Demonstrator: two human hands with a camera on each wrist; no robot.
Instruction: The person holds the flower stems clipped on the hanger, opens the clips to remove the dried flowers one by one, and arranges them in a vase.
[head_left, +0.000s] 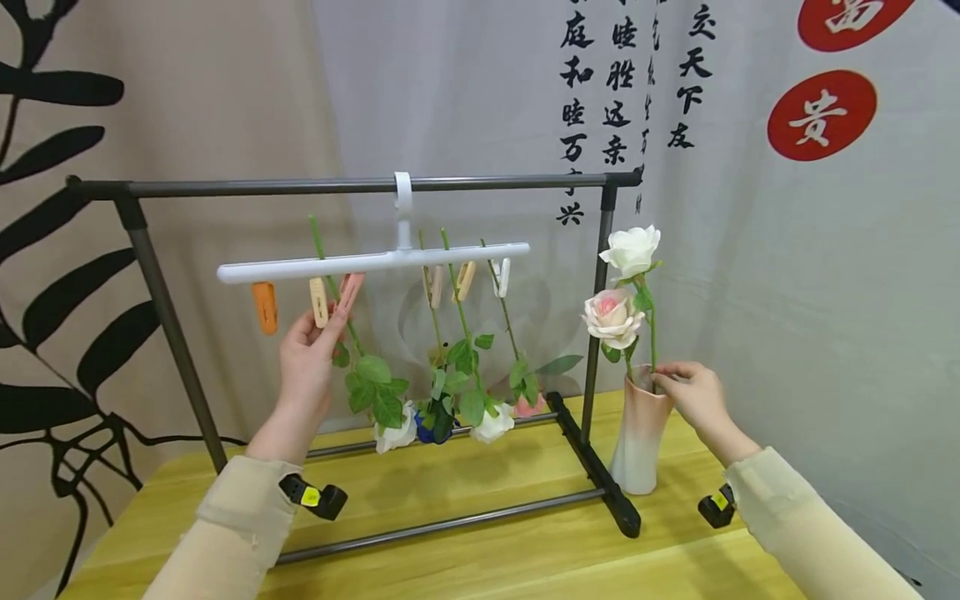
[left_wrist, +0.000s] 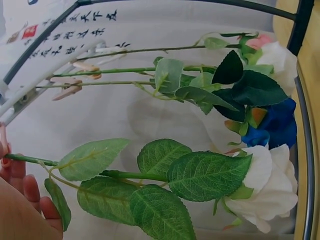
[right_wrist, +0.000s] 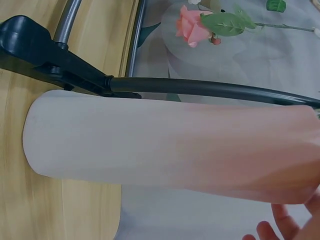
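Note:
My left hand [head_left: 309, 367] pinches a pink clothespin [head_left: 350, 292] under the white hanger [head_left: 300, 268]. Beside that clothespin runs the green stem of an upside-down white rose [head_left: 396, 429]; its leaves and bloom fill the lower left wrist view. A cream clothespin [head_left: 319, 302] sits right at the left fingers. My right hand [head_left: 701, 404] is at the mouth of a pink-and-white vase [head_left: 641, 450], fingertips pinching the stem of an upright white rose [head_left: 630, 250]. Lower in the same vase stands a pale pink rose [head_left: 613, 318].
The hanger hooks over a dark metal rack [head_left: 510, 182] on the wooden table [head_left: 525, 554]. More roses hang head down from clips, among them a blue rose [left_wrist: 272, 125] and a pink one [right_wrist: 192, 25]. An orange clothespin [head_left: 265, 308] hangs at the left end.

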